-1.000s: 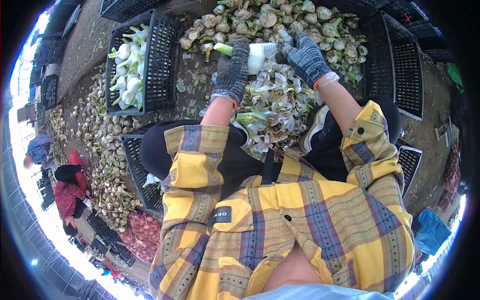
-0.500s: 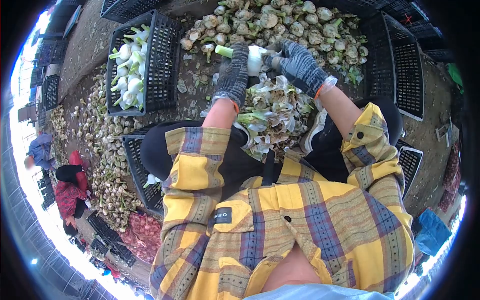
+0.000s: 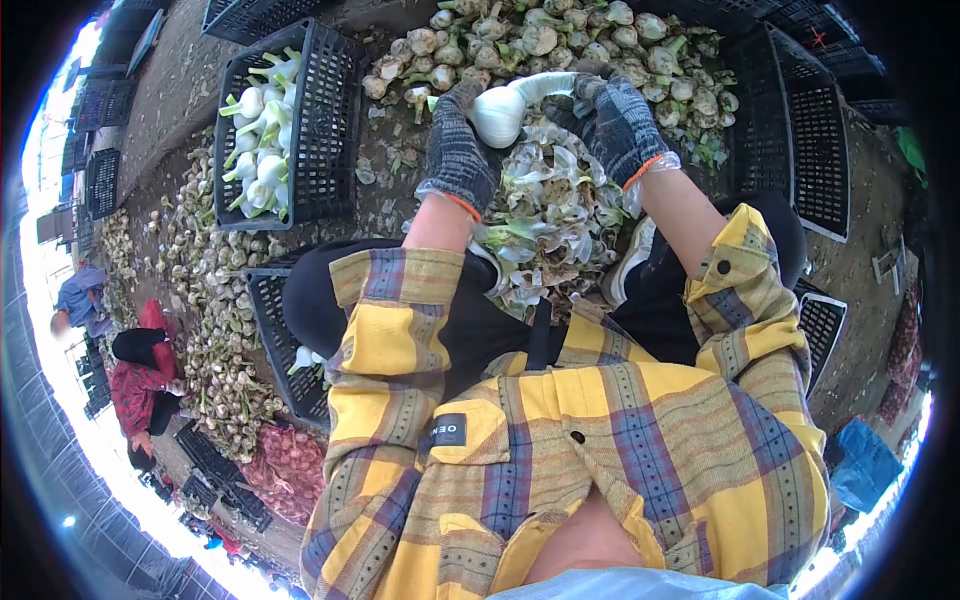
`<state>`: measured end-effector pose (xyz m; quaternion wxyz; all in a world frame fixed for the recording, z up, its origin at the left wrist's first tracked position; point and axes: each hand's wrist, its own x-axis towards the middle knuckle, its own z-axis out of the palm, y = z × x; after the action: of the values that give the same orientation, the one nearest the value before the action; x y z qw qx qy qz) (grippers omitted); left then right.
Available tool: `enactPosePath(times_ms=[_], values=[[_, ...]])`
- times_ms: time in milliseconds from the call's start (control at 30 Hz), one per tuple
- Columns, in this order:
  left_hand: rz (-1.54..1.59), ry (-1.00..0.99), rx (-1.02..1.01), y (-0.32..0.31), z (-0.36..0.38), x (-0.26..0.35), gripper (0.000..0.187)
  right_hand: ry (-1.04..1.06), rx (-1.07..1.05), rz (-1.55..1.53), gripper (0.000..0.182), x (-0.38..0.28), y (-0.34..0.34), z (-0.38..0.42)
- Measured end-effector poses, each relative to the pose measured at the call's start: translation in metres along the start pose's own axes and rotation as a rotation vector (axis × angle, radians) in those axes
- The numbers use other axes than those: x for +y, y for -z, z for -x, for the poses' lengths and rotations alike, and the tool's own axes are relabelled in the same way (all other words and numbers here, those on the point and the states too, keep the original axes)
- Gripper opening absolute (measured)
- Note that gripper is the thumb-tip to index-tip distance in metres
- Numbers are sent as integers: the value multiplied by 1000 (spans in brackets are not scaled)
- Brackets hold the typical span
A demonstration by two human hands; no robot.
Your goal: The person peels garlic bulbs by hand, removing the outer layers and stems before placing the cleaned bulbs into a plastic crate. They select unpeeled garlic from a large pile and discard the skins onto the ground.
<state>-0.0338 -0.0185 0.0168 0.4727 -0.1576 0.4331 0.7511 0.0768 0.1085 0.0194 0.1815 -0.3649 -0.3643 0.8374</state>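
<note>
My left hand (image 3: 460, 148), in a grey knit glove, is closed around a white garlic bulb (image 3: 498, 118). A bit of green stem shows at the left edge of that hand. From the bulb a white strip of skin (image 3: 545, 86) stretches across to my right hand (image 3: 620, 125), also gloved, whose fingers are pinched on its far end. Some of the right fingertips are hidden. Below both hands lies a heap of peeled-off garlic skins (image 3: 555, 215), between my shoes.
Untrimmed garlic bulbs (image 3: 540, 40) are piled just beyond my hands. A black crate (image 3: 335, 130) of cleaned garlic stands at left, another crate (image 3: 805, 140) at right. More garlic (image 3: 215, 330) covers the ground at left, near a person in red (image 3: 140, 390).
The bulb has turned so its round end shows, and its stem is mostly hidden. My right hand has moved right, drawing out a strip of skin. The left hand has shifted slightly left.
</note>
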Motion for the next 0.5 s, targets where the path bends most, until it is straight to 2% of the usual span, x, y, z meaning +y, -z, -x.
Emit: enactPosePath(times_ms=[100,167,200,233,300,333,367,433,500], values=[[94,18,34,7,-6,0,36,51,-57,66,21,-3,-4,4],[109,33,82,8,-4,0,37,0,-99,167,21,-10,-9,13],[128,43,116,9,-4,-1,38,-108,-174,309,31,-8,5,-2],[147,52,148,11,-4,-2,40,-109,-175,310,31,-8,9,-5],[99,33,126,10,-3,3,41,593,-417,1110,47,-9,11,-7],[53,15,105,12,-3,4,41,562,-324,1145,56,-19,-7,11],[55,17,106,15,-5,5,41,560,-324,1147,56,-22,-12,16],[11,45,25,20,-8,4,38,734,-548,1075,61,-23,-15,21],[-5,99,54,17,-9,4,37,723,-615,1016,55,-14,-14,16]])
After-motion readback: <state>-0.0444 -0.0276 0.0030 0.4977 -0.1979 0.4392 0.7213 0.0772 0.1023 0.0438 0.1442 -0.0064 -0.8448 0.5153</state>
